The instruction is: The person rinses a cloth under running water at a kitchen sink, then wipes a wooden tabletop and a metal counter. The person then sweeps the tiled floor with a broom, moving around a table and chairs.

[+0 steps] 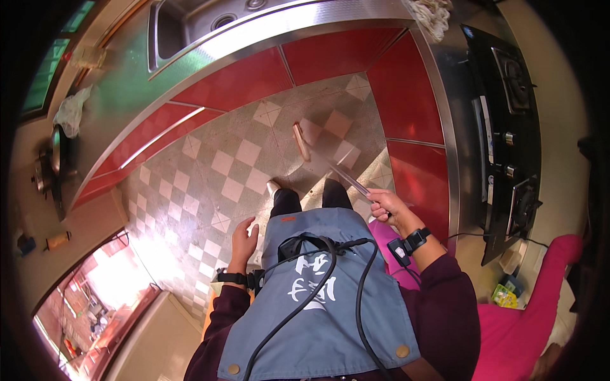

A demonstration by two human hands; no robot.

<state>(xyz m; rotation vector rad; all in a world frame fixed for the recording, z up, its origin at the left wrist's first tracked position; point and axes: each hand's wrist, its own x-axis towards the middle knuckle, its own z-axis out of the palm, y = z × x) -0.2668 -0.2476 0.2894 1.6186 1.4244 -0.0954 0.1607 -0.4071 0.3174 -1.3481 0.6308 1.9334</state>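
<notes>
My right hand [387,205] is closed around the metal handle of a long-handled floor tool [346,177], a broom or mop. Its narrow reddish-brown head [301,142] lies at the tiled floor ahead of my feet; the shaft near the head is blurred. My left hand [244,240] hangs beside the apron with its fingers apart and nothing in it. A grey-blue apron [314,295] with white writing covers my front, and black cables run across it. Each wrist wears a strapped black device.
Red cabinets [228,88] border the floor under a metal counter with a sink [178,28]. A black gas hob [505,138] stands at right. Another person in a pink sleeve [538,285] is close by at lower right. A cord [469,235] crosses near the hob.
</notes>
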